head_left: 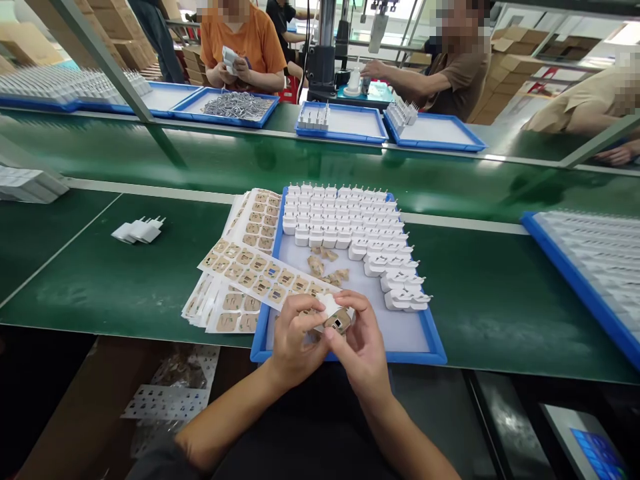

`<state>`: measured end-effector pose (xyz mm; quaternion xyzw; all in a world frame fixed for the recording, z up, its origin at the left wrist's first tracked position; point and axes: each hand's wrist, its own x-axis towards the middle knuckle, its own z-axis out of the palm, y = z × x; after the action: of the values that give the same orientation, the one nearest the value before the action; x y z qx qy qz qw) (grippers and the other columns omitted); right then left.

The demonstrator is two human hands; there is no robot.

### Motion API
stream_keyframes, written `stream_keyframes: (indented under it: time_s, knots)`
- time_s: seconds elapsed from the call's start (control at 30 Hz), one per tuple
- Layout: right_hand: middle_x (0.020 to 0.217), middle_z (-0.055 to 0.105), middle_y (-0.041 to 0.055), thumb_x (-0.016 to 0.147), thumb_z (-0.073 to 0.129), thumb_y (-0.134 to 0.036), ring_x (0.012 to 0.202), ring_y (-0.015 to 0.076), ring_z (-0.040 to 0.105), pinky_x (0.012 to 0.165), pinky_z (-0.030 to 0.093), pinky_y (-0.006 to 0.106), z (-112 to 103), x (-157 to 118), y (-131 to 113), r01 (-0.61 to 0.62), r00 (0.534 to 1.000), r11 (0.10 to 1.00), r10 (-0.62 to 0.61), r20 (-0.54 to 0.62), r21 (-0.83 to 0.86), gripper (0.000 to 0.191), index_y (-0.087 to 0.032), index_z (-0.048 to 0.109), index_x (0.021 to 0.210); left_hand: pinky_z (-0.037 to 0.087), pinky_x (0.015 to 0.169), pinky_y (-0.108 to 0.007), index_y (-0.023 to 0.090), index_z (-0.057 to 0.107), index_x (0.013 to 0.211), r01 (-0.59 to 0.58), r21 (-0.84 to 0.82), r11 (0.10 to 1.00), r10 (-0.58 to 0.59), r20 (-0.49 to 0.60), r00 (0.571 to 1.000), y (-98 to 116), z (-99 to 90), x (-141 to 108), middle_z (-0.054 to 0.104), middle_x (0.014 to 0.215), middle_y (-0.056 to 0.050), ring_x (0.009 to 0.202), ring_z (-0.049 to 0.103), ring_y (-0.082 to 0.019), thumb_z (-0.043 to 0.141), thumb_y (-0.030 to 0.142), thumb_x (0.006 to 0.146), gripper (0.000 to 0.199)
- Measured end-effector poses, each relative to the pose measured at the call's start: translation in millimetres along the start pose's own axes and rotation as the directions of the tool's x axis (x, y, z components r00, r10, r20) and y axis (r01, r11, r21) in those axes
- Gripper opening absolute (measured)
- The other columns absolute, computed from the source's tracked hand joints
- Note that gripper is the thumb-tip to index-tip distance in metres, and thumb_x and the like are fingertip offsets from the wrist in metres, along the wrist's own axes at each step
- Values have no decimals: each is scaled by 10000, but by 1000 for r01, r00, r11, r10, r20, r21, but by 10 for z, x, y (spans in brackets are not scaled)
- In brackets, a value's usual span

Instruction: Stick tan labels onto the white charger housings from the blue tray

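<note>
Above the front of a blue-rimmed tray [350,356], both my hands are closed around a white plug-in charger [329,306]. A brown sticker with a dark port opening covers its near face. My right hand [364,350] grips it from the right, thumb at the lower edge of that face. My left hand [300,343] pinches at its left side; its fingertips partly hide the charger. A sheet of brown stickers [260,272] slants over the tray's left edge, its right end close behind my left fingers. Rows of white chargers [345,217] fill the tray's back and right.
Torn brown scraps [316,265] lie in the tray. A stack of sticker sheets [233,317] is left of it, with a few chargers [140,230] farther left. Another filled tray [565,267] stands right. Across the green conveyor [250,157], co-workers sit behind more trays [340,123].
</note>
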<state>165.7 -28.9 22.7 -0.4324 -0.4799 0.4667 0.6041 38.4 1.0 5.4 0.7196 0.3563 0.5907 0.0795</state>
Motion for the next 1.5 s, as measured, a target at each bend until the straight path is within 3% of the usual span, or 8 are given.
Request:
stream_keyframes:
  time_s: [0.2, 0.6, 0.8, 0.93, 1.03, 1.13, 1.3, 1.5]
  knots:
    - [1063, 597, 28, 881, 634, -169, 1086, 202, 580, 962, 482, 363, 43, 22, 43, 33, 996, 994, -24, -88, 102, 157, -288, 693, 966, 603, 749, -322, 239, 495, 1002, -41, 5, 999, 41, -24, 999, -5, 44, -51, 596, 994, -23, 882, 636, -155, 737, 103, 806, 340]
    - [1034, 632, 38, 865, 601, -185, 1075, 215, 607, 966, 491, 387, 37, 12, 47, -4, 995, 992, 17, -102, 128, 137, -271, 704, 889, 608, 836, -349, 246, 508, 963, -73, -13, 997, 72, -59, 996, -22, 74, -79, 588, 1005, -8, 944, 648, -164, 773, 63, 751, 385]
    - [1166, 658, 54, 880, 576, -179, 1133, 243, 614, 938, 512, 392, -119, 74, -4, -44, 995, 999, 42, 87, 21, 279, -292, 706, 1099, 590, 758, -328, 245, 519, 1034, 42, -85, 996, -44, -25, 999, -25, 16, -55, 615, 994, -28, 891, 654, -169, 772, 159, 795, 359]
    - [1030, 698, 42, 916, 617, -168, 1021, 232, 627, 915, 499, 408, -209, 156, -121, 182, 983, 926, -159, 95, -330, 196, -287, 676, 1059, 592, 748, -322, 234, 525, 1049, 46, -88, 995, -45, 22, 999, 0, -19, -32, 629, 976, -41, 876, 660, -172, 770, 203, 815, 341]
    - [1013, 710, 41, 884, 650, -104, 977, 232, 632, 870, 514, 409, -240, 164, -187, 475, 879, 714, -415, 234, -515, 198, -283, 667, 967, 604, 731, -316, 218, 522, 1067, 104, -83, 991, -99, 63, 993, -16, -40, -18, 635, 981, -58, 884, 673, -180, 740, 227, 842, 313]
    - [994, 714, 43, 877, 650, -106, 912, 225, 650, 814, 538, 400, -265, 153, -196, 610, 792, 607, -491, 363, -509, 194, -283, 661, 956, 605, 706, -295, 209, 518, 1073, 195, -62, 979, -188, 93, 978, -70, -78, -1, 637, 1009, -73, 928, 685, -192, 737, 241, 851, 313]
    - [1045, 712, 70, 923, 634, -161, 985, 232, 666, 784, 557, 376, -265, 285, -170, 391, 920, 750, -332, 206, -533, 167, -259, 660, 1055, 596, 796, -345, 208, 530, 1072, 85, -17, 996, -83, 78, 993, -115, -156, 35, 656, 981, -63, 922, 680, -196, 788, 202, 806, 370]
    - [938, 733, 57, 944, 614, -165, 893, 211, 697, 722, 573, 350, -208, 397, -170, 433, 900, 721, -313, 302, -541, 106, -245, 681, 964, 602, 762, -334, 217, 550, 1089, 39, -13, 999, -37, 109, 993, -90, -205, 35, 669, 984, -68, 895, 679, -193, 758, 178, 816, 346]
